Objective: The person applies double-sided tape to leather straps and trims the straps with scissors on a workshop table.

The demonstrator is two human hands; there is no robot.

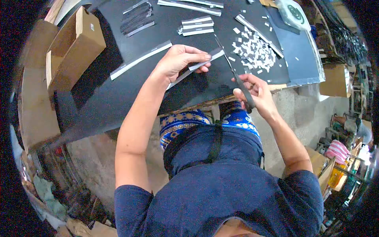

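My left hand (185,61) pinches a black and white strip (216,53) between thumb and fingers, its end pointing right. Part of the strip runs down-left beneath the hand. My right hand (254,93) holds dark scissors (242,85), their blades reaching up-left to the strip's right end. To the right of the blades lies a heap of small white cut pieces (256,51). Another long strip (262,35) lies along that heap. Several short strips (197,26) rest above my left hand, and one long strip (141,59) lies to its left.
A dark bundle of strips (136,19) and long strips (191,5) lie at the back of the black table (106,102). An open cardboard box (77,47) stands at the left. A clear plastic container (293,15) sits at the back right.
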